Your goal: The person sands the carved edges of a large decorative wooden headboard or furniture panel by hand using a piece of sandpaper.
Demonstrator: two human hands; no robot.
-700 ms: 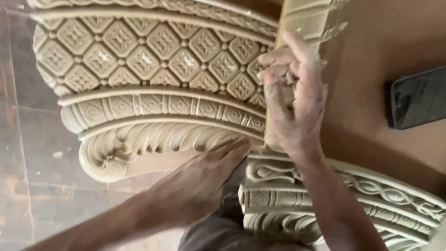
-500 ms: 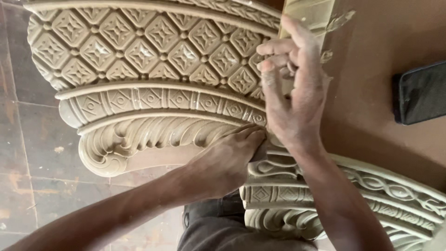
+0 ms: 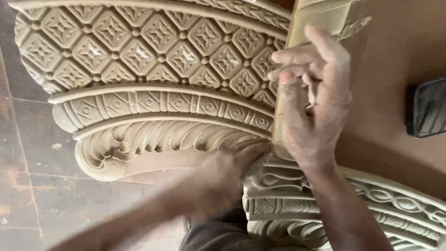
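A large curved carved panel (image 3: 153, 69) in pale clay colour, with a diamond lattice, a geometric band and a leaf border, fills the upper left. A second carved curved piece (image 3: 288, 204) lies below right. Between them stands a plain flat strip (image 3: 316, 18). My right hand (image 3: 316, 107) rests against that strip, fingers bent, pinching a thin tool whose tip barely shows. My left hand (image 3: 227, 181), blurred, presses its fingers on the joint where the leaf border meets the lower piece.
A brown board (image 3: 395, 46) lies under the carvings at right, with a dark phone (image 3: 425, 114) on it at the right edge. Tiled floor (image 3: 28, 186) shows at left. Dark trousers (image 3: 213, 237) appear at the bottom.
My left hand has slid up and right, from below the leaf border to the joint beside the lower piece. The right hand stays on the strip.
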